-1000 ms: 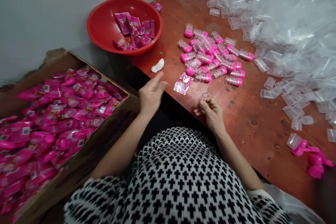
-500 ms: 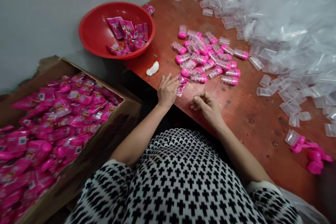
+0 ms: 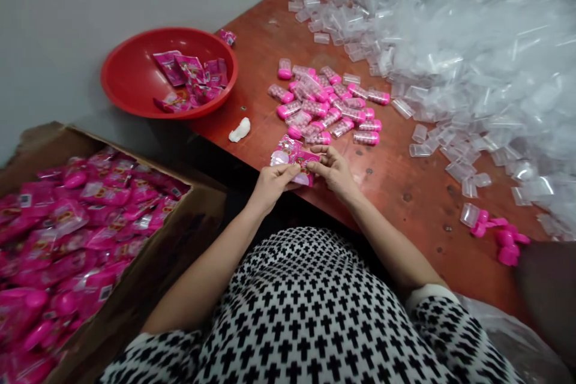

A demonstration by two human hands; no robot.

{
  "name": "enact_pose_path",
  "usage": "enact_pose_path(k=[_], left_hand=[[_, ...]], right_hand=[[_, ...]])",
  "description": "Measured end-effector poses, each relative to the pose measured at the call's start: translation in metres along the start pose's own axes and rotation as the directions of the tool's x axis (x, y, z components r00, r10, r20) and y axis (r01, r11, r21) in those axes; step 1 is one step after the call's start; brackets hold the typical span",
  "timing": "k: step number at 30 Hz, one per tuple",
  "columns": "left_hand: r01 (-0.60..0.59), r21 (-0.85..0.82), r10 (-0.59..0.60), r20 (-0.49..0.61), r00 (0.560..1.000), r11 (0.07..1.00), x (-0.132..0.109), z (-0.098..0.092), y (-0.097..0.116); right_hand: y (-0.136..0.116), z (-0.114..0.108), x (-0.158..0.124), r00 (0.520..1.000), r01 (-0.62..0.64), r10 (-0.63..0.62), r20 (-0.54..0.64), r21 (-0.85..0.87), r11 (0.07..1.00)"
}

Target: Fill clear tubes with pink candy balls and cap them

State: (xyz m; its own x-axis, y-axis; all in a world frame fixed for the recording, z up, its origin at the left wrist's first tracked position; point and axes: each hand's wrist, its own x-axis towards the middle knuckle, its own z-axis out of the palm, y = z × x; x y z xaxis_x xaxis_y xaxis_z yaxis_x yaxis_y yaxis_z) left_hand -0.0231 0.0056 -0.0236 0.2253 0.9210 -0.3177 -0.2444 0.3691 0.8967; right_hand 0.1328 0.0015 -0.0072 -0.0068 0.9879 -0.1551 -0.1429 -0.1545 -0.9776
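My left hand [image 3: 271, 185] pinches the near edge of a pink printed foil packet [image 3: 287, 147] at the table's front edge. From the other side, my right hand [image 3: 335, 173] grips the same packet between thumb and fingers. Whether the packet is sealed or torn I cannot tell. Just beyond the hands lies a pile of small clear tubes [image 3: 315, 109] with pink ends, filled with little round beads or candies. A crumpled white lump [image 3: 239, 130] rests left of the hands.
A red bowl [image 3: 121, 87] with several pink packets stands at the back left. Below it, a cardboard box [image 3: 198, 198] brims with pink packages. Empty clear plastic tubes [image 3: 468, 66] heap up on the right, with pink plastic parts [image 3: 507, 245] nearer me.
My left hand has gone from lying over the packet to pinching its edge. My right hand has come across and taken hold too. The view has swung slightly right.
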Motion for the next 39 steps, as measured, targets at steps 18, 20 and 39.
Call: enact_pose_path(k=[18,20,39], left_hand=[[0.202,-0.29,-0.229,-0.062,0.971,0.935,0.0,0.023,-0.002],[0.208,-0.337,-0.245,-0.07,0.967,0.918,0.001,0.023,-0.004],[0.156,-0.756,-0.35,-0.102,0.931,0.636,-0.004,0.032,0.005]], right_hand=[[-0.007,-0.111,0.01,0.899,0.287,-0.383,0.211,-0.946,0.153],[-0.006,-0.118,-0.007,0.877,0.371,-0.412,0.247,-0.893,0.256],[-0.021,-0.041,-0.062,0.975,-0.051,-0.028,-0.221,-0.344,0.938]])
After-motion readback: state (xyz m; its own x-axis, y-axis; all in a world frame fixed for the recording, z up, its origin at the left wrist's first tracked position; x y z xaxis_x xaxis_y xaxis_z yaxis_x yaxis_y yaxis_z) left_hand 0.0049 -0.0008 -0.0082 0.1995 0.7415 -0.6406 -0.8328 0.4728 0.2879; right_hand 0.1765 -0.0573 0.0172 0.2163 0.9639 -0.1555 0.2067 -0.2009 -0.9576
